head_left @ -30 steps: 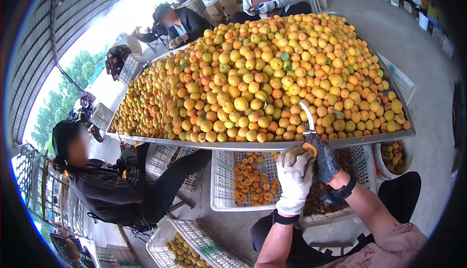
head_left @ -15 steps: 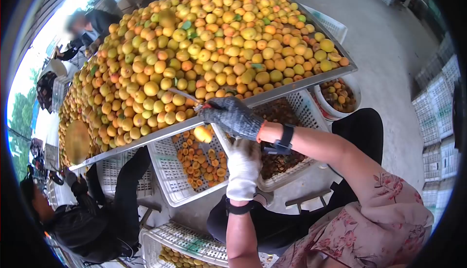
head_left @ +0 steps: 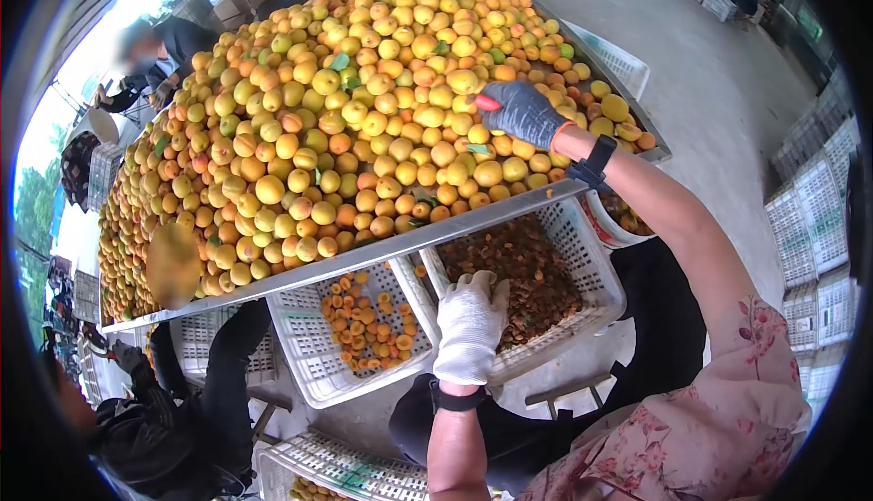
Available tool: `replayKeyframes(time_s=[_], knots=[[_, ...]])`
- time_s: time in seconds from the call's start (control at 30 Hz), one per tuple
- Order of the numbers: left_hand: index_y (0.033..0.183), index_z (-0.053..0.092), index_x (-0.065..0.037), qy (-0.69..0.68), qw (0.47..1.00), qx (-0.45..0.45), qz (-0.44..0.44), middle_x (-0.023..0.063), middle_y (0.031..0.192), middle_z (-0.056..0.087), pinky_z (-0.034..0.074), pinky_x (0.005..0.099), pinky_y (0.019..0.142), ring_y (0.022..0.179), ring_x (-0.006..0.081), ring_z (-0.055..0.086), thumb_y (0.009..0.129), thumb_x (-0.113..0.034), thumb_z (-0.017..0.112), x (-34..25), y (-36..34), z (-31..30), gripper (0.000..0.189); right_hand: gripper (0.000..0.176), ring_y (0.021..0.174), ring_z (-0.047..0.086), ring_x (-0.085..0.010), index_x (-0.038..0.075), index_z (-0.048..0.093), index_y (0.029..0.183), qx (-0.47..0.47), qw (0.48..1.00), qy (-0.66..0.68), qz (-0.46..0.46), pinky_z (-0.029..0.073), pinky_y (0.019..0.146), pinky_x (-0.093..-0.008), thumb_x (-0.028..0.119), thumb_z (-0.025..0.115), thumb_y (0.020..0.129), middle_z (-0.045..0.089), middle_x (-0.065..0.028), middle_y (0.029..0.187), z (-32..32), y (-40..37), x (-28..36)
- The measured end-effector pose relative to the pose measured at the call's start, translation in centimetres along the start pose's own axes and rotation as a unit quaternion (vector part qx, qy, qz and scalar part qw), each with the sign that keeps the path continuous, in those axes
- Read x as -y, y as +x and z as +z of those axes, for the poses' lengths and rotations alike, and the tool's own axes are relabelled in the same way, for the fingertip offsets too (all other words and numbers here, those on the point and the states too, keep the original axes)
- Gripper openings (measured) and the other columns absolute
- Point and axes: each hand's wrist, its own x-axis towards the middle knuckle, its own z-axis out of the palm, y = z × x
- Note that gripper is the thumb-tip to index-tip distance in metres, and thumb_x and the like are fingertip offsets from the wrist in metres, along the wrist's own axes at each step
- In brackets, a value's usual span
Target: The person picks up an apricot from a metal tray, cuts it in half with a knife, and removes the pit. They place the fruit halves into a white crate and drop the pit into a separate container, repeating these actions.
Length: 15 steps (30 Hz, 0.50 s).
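My right hand (head_left: pixel 526 116), in a dark grey glove, reaches over the heap of apricots (head_left: pixel 400 119) on the metal-edged table (head_left: pixel 436 233). It is closed around a knife (head_left: pixel 488 102), of which only a red handle end shows; the blade is hidden or too blurred to make out. My left hand (head_left: pixel 471 326), in a white glove, is over the near left edge of a crate of brown apricot pits (head_left: pixel 523 265). Its fingers are apart and nothing shows in them. Left of that crate, a white crate (head_left: pixel 314 383) contains orange apricot halves (head_left: pixel 364 324).
Beyond the right table corner is a bucket (head_left: pixel 618 219) of fruit. A perforated crate (head_left: pixel 355 465) stands near my feet. Another person (head_left: pixel 173 419) sits to the left, and others are at the far side. Stacked crates (head_left: pixel 805 237) line the right.
My right hand has moved from the table's front edge up and right over the heap with the knife. My left hand shifted right to the pit crate; an apricot piece near the hands is gone from there.
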Motion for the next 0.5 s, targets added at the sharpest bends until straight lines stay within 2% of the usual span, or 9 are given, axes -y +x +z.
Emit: replayKeyframes(time_s=[0.07,0.1,0.13,0.2,0.27,0.33,0.37,0.5], knots=[[0.093,0.064,-0.004,0.007,1.0,-0.004,0.01,0.0158,0.09,0.064,0.048,0.0421,0.078,0.087,0.0332,0.062,0.085,-0.026,0.062,-0.1,0.7,0.0,0.023,0.03,0.08,0.062,-0.036,0.005,0.063,0.098,0.088,0.993,-0.082,-0.005,0.049,0.071,-0.0444,0.021,0.067,0.073,0.065,-0.0176,0.083,0.6,0.5,3.2],[0.091,0.063,-0.004,0.002,1.0,-0.012,0.006,0.016,0.088,0.064,0.048,0.0428,0.077,0.085,0.0337,0.061,0.084,-0.025,0.062,-0.1,1.0,0.1,0.022,0.03,0.08,0.062,-0.0366,0.005,0.063,0.097,0.108,0.988,-0.107,-0.038,0.048,0.071,-0.0457,0.022,0.066,0.072,0.064,-0.0182,0.082,1.8,1.1,3.0],[0.091,0.063,-0.004,0.004,1.0,-0.015,0.003,0.016,0.088,0.064,0.048,0.0428,0.077,0.085,0.0337,0.061,0.084,-0.025,0.062,-0.2,1.2,0.0,0.022,0.029,0.077,0.062,-0.0372,0.004,0.063,0.092,0.049,0.987,-0.08,-0.128,0.048,0.069,-0.0471,0.025,0.066,0.072,0.064,-0.0187,0.082,3.3,1.5,2.7],[0.096,0.063,-0.005,0.01,1.0,-0.016,0.024,0.0173,0.089,0.063,0.049,0.0422,0.073,0.084,0.0349,0.062,0.084,-0.024,0.063,-0.4,1.6,-0.3,0.022,0.03,0.075,0.062,-0.0384,0.005,0.065,0.089,0.115,0.976,-0.138,-0.12,0.048,0.068,-0.0473,0.028,0.067,0.071,0.065,-0.0186,0.081,4.8,2.9,2.8],[0.093,0.062,-0.007,0.055,0.998,-0.005,0.002,0.0158,0.087,0.063,0.049,0.044,0.073,0.083,0.0336,0.062,0.084,-0.026,0.062,-0.4,2.0,0.1,0.021,0.031,0.074,0.063,-0.0382,0.005,0.067,0.086,0.184,0.95,-0.222,-0.118,0.05,0.067,-0.0468,0.031,0.068,0.069,0.066,-0.0187,0.081,7.1,4.4,1.6],[0.091,0.061,-0.007,0.039,0.999,-0.03,0.017,0.0156,0.086,0.063,0.049,0.0446,0.074,0.084,0.0338,0.061,0.085,-0.027,0.061,0.4,2.0,0.7,0.021,0.033,0.076,0.065,-0.0367,0.005,0.068,0.087,0.259,0.929,-0.256,-0.069,0.05,0.067,-0.0462,0.033,0.069,0.068,0.066,-0.0189,0.081,8.7,5.2,1.7],[0.085,0.059,-0.008,0.054,0.995,-0.068,0.054,0.0159,0.083,0.063,0.049,0.045,0.068,0.077,0.0332,0.062,0.086,-0.034,0.058,1.4,2.2,1.7,0.025,0.036,0.078,0.063,-0.0373,0.006,0.065,0.088,0.286,0.921,-0.255,-0.067,0.049,0.068,-0.0471,0.035,0.071,0.068,0.065,-0.0194,0.083,8.9,5.8,1.5],[0.086,0.059,-0.008,0.044,0.996,-0.07,0.023,0.0149,0.084,0.063,0.049,0.0464,0.07,0.079,0.0345,0.062,0.086,-0.033,0.058,1.4,2.2,0.8,0.026,0.037,0.08,0.063,-0.0387,0.003,0.064,0.089,0.265,0.934,-0.236,-0.042,0.049,0.07,-0.0461,0.03,0.072,0.065,0.064,-0.0209,0.085,8.2,5.5,2.6]])
